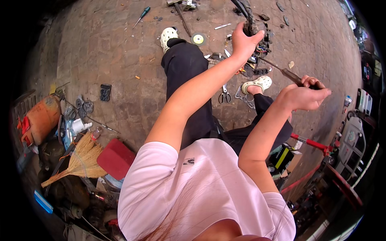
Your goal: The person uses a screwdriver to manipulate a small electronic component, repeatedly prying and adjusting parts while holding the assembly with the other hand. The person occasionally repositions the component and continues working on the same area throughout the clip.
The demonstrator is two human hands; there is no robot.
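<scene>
My left hand (244, 43) is wrapped round a dark, dirty bundle of cable (250, 20) that runs up and out of view at the top. Beneath it lies a jumble of dark parts with coloured wires (262, 50), partly covered by the hand. In my right hand (305, 94) is a screwdriver (290, 74) with a brown handle. Its thin shaft points up and left, the tip close to the wired parts; whether it touches them I cannot tell. Scissors (224, 96) with dark handles lie on the ground between my feet.
On the brick ground lie a hammer (183, 19), a teal-handled screwdriver (142, 16), a round disc (198, 39) and a black part (105, 92). A straw broom (85, 156), red stool (116, 159) and orange cylinder (45, 119) crowd the left. A red bar (309, 141) juts in at right.
</scene>
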